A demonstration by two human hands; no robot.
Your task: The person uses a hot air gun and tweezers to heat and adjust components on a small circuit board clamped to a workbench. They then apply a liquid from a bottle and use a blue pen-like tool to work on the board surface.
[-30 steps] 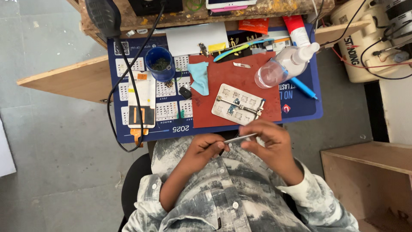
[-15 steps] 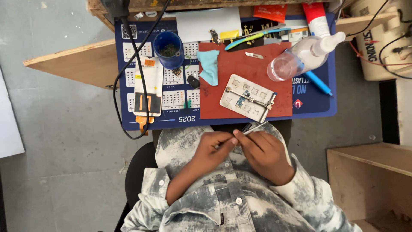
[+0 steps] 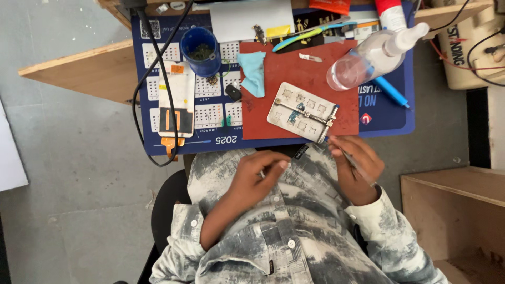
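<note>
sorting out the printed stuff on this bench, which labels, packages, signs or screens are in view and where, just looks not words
Printed desk mat: covers the bench, dark blue with white calendar grids.
Phone screen panel: left on the mat, white rectangle, black and orange parts at its near end.
White sheet: far edge, plain rectangle.
Orange packet: far edge, small and flat.
Cream container: far right, dark lettering.

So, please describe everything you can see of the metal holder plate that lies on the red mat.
The metal holder plate is a pale grey rectangle that looks like metal, with rows of square cut-outs. A thin rod with a spring runs across it, clamping a small blue-green piece near the middle. It lies flat, turned at an angle, on the red mat near its front edge. The right hand, holding a thin metal tool, is close to its near corner; whether they touch is unclear.
</note>
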